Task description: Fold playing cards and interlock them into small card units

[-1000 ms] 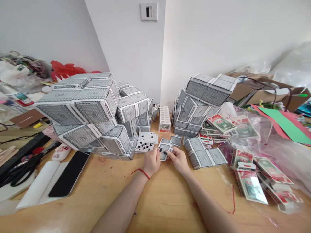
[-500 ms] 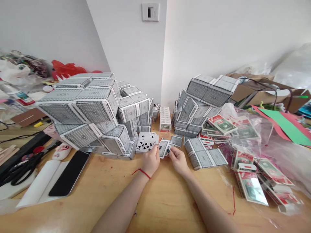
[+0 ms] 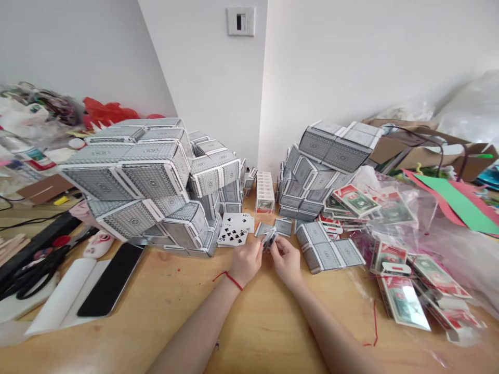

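Observation:
My left hand (image 3: 246, 261) and my right hand (image 3: 287, 258) meet over the wooden table (image 3: 249, 317), both pinched on a small bunch of grey-backed playing cards (image 3: 269, 239) held on edge between them. A red string circles my left wrist. Just beyond the left hand lie face-up spade cards (image 3: 236, 228). Loose grey-backed cards (image 3: 283, 226) lie flat beyond the held ones.
A large block of folded grey cards (image 3: 144, 176) stands at left, a smaller pile (image 3: 323, 156) at right. Red and green card boxes (image 3: 401, 296) in plastic spread at right. A black phone (image 3: 111, 278), white paper and scissors (image 3: 31, 275) lie at left.
The held cards have turned from lying flat and fanned to standing on edge, and both hands have drawn closer together around them.

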A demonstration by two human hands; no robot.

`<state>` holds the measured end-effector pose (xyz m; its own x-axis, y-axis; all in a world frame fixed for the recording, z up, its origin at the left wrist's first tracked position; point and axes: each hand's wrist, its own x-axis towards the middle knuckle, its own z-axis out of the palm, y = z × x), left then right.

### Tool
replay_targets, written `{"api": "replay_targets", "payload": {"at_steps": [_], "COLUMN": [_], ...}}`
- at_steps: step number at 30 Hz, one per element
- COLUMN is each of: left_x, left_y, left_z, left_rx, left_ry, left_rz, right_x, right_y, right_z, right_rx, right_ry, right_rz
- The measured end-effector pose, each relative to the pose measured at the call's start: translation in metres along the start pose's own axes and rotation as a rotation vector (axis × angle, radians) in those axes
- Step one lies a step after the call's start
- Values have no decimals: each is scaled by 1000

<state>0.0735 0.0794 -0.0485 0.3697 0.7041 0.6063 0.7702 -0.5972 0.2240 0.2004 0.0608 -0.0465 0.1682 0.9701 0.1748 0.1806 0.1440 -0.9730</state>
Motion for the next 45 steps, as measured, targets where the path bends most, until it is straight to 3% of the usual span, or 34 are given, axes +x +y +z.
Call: {"api": "replay_targets", "payload": {"at_steps": [7, 16, 29, 36, 40, 45], "left_x": [1, 3, 2, 2, 2, 3], "left_y": [6, 4, 4, 1, 0, 0], "left_z": [-4, -5, -4, -3, -3, -1], "left_rx": [-60, -52, -52, -44, -12, -18], "left_ry": [-110, -71, -76, 30, 44, 36], "left_rz": [102, 74, 80, -24, -22, 114], "right_x": [-6, 3, 3, 8, 7, 1], "right_y": [6, 10, 7, 5, 7, 7], "right_z": [3, -3, -4, -4, -3, -3], "right_rx": [-205, 38, 39, 178, 95, -276], "right_ry": [209, 89, 156, -69, -51, 162], "right_rz": [4, -9, 12, 50, 16, -73]}}
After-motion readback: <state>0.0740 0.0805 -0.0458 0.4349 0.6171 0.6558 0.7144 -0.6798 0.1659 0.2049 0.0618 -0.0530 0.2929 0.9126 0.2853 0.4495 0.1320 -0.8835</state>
